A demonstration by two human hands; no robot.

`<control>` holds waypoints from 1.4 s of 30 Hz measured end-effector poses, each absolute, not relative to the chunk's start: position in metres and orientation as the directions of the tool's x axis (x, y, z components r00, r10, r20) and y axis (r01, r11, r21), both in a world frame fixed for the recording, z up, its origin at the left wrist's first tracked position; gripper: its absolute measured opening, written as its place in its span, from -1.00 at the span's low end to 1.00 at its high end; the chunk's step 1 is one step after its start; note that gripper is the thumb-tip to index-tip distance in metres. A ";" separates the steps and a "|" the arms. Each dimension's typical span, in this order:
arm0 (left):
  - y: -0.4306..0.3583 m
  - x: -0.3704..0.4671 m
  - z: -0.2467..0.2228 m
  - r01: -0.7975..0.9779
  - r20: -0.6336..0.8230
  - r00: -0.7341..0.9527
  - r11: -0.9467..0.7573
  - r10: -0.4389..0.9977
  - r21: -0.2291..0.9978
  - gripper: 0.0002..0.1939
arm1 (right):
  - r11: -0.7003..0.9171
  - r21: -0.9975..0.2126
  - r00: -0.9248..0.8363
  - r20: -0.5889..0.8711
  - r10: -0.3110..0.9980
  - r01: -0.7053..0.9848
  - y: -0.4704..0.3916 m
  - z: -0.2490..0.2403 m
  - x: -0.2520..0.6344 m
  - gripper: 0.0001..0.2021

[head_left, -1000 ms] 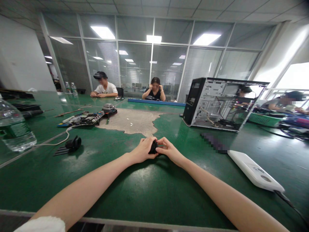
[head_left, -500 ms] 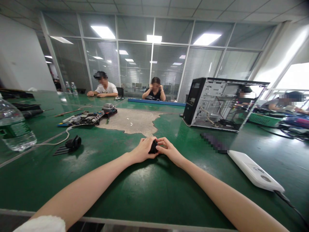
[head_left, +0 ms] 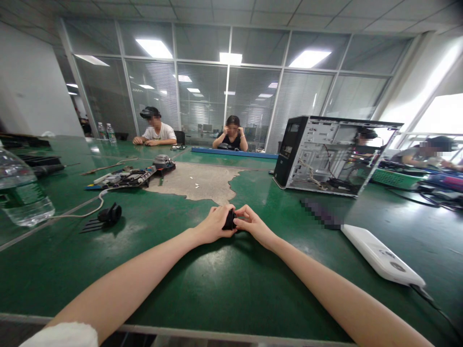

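Note:
A small black piece [head_left: 229, 220], apparently plastic, is held between my hands just above the green table; its kind cannot be made out. My left hand [head_left: 214, 224] wraps round it from the left and hides much of it. From the right, the thumb and index finger of my right hand [head_left: 255, 228] pinch its near right side. Farther left on the table lies a black pronged part [head_left: 108, 215] with a round end, out of reach of both hands.
A circuit board [head_left: 123, 177] with a cable lies at the left, near a water bottle [head_left: 25, 193]. An opened computer case [head_left: 325, 154] stands at right, with a white power bank [head_left: 383, 258] and its cable in front. Several people sit around the table.
My right index finger has bent a little more at the black piece. My left hand and the things on the table have stayed in place.

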State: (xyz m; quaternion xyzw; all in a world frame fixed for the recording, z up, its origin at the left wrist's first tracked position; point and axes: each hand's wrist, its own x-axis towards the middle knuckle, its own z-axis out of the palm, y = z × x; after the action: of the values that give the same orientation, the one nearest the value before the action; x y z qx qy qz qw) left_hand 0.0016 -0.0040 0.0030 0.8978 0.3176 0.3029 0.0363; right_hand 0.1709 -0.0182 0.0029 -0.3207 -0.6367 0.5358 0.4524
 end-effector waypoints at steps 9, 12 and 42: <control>-0.002 0.002 0.002 0.557 0.510 0.620 -0.792 0.597 0.250 -0.42 | 0.194 -0.981 -0.350 0.186 0.918 -0.013 -0.014 -0.001 0.172 -0.69; -0.002 0.001 0.002 0.560 0.511 0.621 -0.793 0.594 0.241 -0.43 | 0.224 -0.974 -0.390 0.221 0.894 -0.039 -0.013 -0.002 0.174 -0.68; -0.003 0.001 0.003 0.554 0.524 0.620 -0.799 0.583 0.233 -0.45 | 0.228 -0.972 -0.389 0.233 0.891 -0.059 -0.018 0.004 0.171 -0.75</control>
State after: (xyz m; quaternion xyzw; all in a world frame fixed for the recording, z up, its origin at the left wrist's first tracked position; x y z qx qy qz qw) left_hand 0.0014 -0.0035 0.0029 0.8998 0.3159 0.3000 0.0243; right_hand 0.1708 -0.0185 0.0036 -0.3236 -0.6428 0.5302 0.4483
